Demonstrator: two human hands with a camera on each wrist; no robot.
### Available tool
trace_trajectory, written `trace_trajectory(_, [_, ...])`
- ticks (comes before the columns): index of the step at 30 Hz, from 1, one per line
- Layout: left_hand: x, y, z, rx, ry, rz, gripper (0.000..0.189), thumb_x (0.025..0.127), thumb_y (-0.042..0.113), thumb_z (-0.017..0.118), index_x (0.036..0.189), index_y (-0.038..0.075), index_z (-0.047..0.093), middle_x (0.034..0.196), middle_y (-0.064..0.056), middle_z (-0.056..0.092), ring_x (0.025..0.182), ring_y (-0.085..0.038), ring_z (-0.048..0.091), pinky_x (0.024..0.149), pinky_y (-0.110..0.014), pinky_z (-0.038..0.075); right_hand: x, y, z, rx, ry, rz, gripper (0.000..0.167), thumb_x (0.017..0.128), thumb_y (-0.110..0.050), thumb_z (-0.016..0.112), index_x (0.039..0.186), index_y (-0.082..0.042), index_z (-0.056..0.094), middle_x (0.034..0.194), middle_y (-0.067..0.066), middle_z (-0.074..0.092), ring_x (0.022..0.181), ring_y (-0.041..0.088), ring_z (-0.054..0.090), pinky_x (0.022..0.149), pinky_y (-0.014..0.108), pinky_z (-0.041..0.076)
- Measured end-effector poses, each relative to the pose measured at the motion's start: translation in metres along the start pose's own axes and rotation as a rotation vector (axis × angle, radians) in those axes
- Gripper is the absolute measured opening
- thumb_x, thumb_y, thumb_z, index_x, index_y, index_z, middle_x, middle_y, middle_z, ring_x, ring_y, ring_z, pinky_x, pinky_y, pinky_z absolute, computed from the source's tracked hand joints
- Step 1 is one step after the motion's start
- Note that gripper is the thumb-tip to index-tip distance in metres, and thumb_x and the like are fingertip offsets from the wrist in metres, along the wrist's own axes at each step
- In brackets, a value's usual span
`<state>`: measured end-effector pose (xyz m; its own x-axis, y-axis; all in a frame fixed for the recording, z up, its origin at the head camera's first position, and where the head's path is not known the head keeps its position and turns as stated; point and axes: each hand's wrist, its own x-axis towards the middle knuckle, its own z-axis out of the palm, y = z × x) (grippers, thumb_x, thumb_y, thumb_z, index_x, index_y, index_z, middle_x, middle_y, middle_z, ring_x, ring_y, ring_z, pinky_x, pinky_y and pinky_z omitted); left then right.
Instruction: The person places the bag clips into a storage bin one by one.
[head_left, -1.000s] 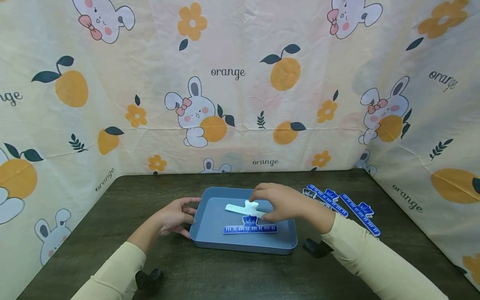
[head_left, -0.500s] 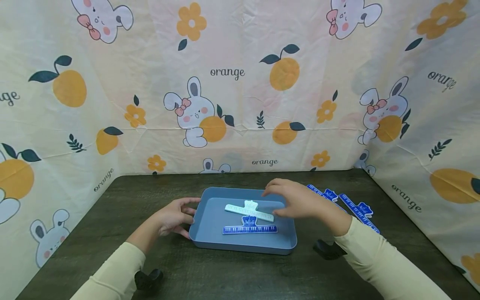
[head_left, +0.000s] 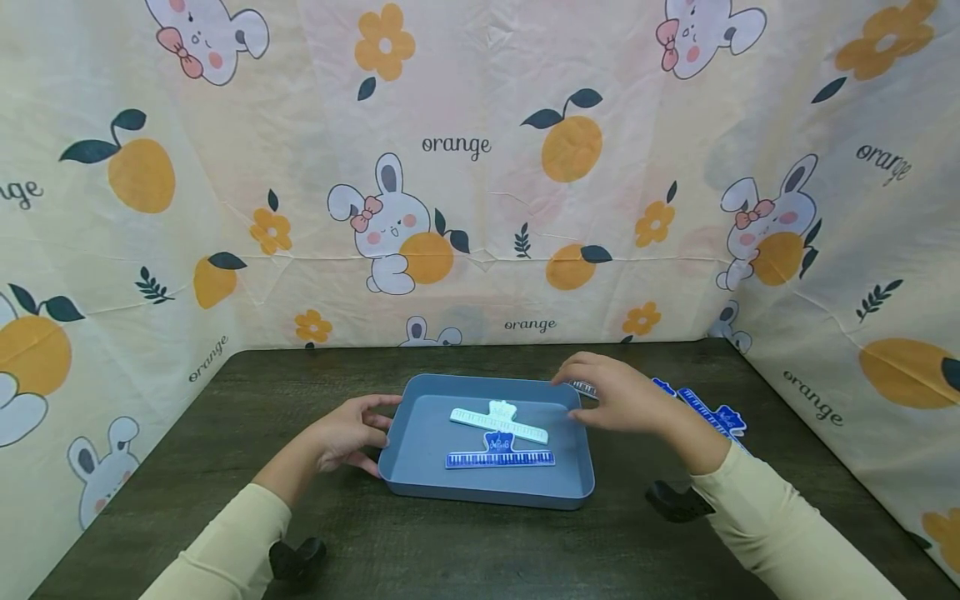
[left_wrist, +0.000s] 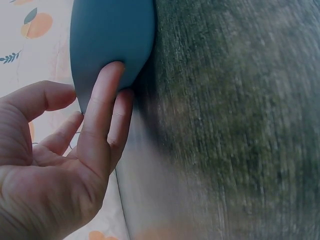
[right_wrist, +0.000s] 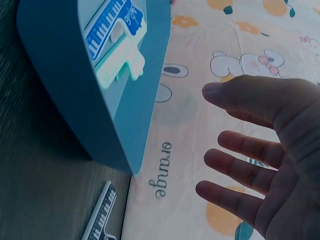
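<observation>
My left hand [head_left: 351, 437] rests its fingertips against the left side of the blue-grey tray [head_left: 420, 437]. In the left wrist view, two fairly straight fingers [left_wrist: 102, 100] lie along the tray's outer wall. Inside the tray are a mint-green ruler clip [head_left: 501, 412] and, nearer the front, a dark blue ruler clip [head_left: 500, 457]. My right hand [head_left: 618, 396] is over the tray's right rim, holding nothing; its fingers are spread in the right wrist view. Just beyond its fingers, a black-and-white ruler clip [right_wrist: 101, 212] lies on the table, mostly hidden by the hand in the head view.
Right of the tray, a blue ruler clip [head_left: 708, 410] lies slanted on the dark wood table [head_left: 480, 550]. The tab of another blue clip [head_left: 663, 386] shows beside my right wrist. A patterned curtain [head_left: 480, 208] stands behind the table and along its sides.
My right hand has left the mint-green clip in the tray and moved right, out to the rim, over the clips on the table. My left hand has stayed on the tray.
</observation>
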<state>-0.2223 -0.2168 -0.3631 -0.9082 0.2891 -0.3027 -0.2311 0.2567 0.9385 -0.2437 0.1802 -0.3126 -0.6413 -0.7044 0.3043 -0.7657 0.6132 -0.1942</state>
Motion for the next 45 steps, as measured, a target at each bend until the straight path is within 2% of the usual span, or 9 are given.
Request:
trace_trajectory(6, [0.000, 0.000, 0.000, 0.000, -0.006, 0.007, 0.075, 0.084, -0.013, 0.056, 0.151, 0.002, 0.028, 0.129, -0.028, 0.054, 0.098, -0.033, 0.065, 0.063, -0.049, 0.060, -0.005, 0.012, 0.002, -0.007, 0.018, 0.024, 0.036, 0.079, -0.013, 0.080, 0.113, -0.009, 0.069, 0.115, 0.004, 0.063, 0.107, 0.023, 0.060, 0.089, 0.045, 0.053])
trace_trajectory(11, [-0.001, 0.001, 0.001, 0.000, -0.009, 0.010, 0.075, 0.084, -0.013, 0.056, 0.151, 0.001, 0.027, 0.129, -0.028, 0.054, 0.099, -0.034, 0.065, 0.064, -0.050, 0.060, -0.010, 0.021, 0.002, 0.012, 0.048, 0.061, 0.035, 0.078, -0.006, 0.078, 0.112, -0.008, 0.070, 0.113, 0.004, 0.064, 0.106, 0.025, 0.060, 0.087, 0.047, 0.053])
trace_trajectory(19, [-0.001, 0.001, 0.000, -0.004, -0.006, 0.004, 0.074, 0.084, -0.013, 0.056, 0.151, 0.002, 0.028, 0.130, -0.028, 0.054, 0.099, -0.034, 0.065, 0.064, -0.050, 0.060, -0.017, 0.038, 0.006, -0.007, 0.047, 0.134, 0.034, 0.077, -0.004, 0.076, 0.111, -0.007, 0.070, 0.112, 0.008, 0.064, 0.095, 0.023, 0.059, 0.077, 0.041, 0.051])
trace_trajectory(25, [0.000, 0.000, 0.000, -0.007, -0.007, 0.005, 0.074, 0.084, -0.013, 0.056, 0.151, 0.002, 0.028, 0.129, -0.028, 0.054, 0.098, -0.034, 0.065, 0.064, -0.050, 0.060, -0.019, 0.050, 0.015, -0.027, 0.041, 0.177, 0.034, 0.076, -0.002, 0.077, 0.109, -0.003, 0.070, 0.110, 0.012, 0.064, 0.097, 0.030, 0.060, 0.079, 0.046, 0.052])
trace_trajectory(38, [0.002, -0.001, 0.001, -0.004, -0.003, 0.000, 0.074, 0.084, -0.013, 0.057, 0.151, 0.002, 0.029, 0.129, -0.027, 0.054, 0.098, -0.033, 0.065, 0.064, -0.051, 0.060, -0.018, 0.068, 0.026, -0.046, 0.033, 0.233, 0.033, 0.075, -0.003, 0.079, 0.106, 0.000, 0.070, 0.108, 0.014, 0.063, 0.093, 0.030, 0.059, 0.077, 0.046, 0.051])
trace_trajectory(45, [0.001, 0.001, 0.000, -0.008, -0.008, -0.004, 0.074, 0.084, -0.014, 0.055, 0.151, 0.002, 0.028, 0.129, -0.028, 0.054, 0.098, -0.034, 0.065, 0.064, -0.052, 0.059, -0.015, 0.077, 0.031, -0.054, 0.013, 0.240, 0.032, 0.075, -0.004, 0.079, 0.106, 0.001, 0.070, 0.108, 0.015, 0.062, 0.099, 0.035, 0.058, 0.083, 0.050, 0.052])
